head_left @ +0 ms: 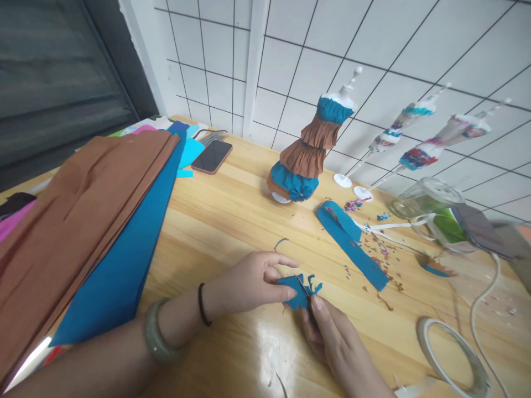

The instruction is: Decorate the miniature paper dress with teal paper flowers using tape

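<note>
My left hand (261, 282) pinches a small piece of blue crepe paper (293, 298) between thumb and fingers, low over the table. Its edge is cut into curling shapes, with loose blue strips at the right. My right hand (332, 331) is closed around small scissors (304, 286), whose thin dark blade lies across the paper; the handles are hidden in the fingers. Beyond the hands stands a mini dress form (313, 143) in tiered brown and blue crepe paper. A folded blue crepe strip (352, 243) lies to the right.
Brown crepe sheets (95, 204) over blue sheets (120, 276) cover the left side, near a phone (212, 156). Two painted forms (440, 143) lean by the tiled wall. At right are a glass jar (427, 198), a tape roll (454, 356), a white cable (477, 304) and paper scraps (384, 249).
</note>
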`<act>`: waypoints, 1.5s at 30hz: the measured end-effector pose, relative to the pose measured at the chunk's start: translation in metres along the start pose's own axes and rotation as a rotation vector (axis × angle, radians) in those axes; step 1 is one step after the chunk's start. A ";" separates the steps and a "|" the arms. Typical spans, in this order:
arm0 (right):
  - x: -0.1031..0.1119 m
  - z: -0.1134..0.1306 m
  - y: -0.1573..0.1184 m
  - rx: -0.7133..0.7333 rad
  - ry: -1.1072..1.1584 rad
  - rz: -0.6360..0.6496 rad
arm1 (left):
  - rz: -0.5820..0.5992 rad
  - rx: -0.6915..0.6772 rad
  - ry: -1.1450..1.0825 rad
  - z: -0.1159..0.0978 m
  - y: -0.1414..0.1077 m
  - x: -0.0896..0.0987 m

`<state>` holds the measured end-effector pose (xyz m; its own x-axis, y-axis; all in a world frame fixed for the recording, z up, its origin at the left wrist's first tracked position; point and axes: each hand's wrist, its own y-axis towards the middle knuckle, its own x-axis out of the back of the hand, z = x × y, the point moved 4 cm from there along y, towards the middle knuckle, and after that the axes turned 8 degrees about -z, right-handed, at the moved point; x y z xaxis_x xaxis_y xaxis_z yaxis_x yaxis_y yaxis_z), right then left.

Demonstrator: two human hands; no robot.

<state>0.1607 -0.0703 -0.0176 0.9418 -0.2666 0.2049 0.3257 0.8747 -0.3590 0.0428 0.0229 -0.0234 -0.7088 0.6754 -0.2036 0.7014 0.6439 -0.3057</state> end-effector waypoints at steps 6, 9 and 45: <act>0.001 0.001 0.001 0.010 -0.003 -0.016 | -0.002 -0.002 0.001 -0.002 -0.001 0.000; 0.000 0.003 0.000 0.010 0.023 -0.017 | 0.003 -0.009 -0.011 -0.002 0.000 0.001; 0.001 0.000 -0.002 -0.035 -0.042 -0.007 | 0.007 0.009 0.022 -0.003 -0.001 0.004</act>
<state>0.1614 -0.0720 -0.0167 0.9355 -0.2547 0.2450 0.3354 0.8581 -0.3887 0.0395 0.0261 -0.0213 -0.7023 0.6874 -0.1851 0.7052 0.6363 -0.3127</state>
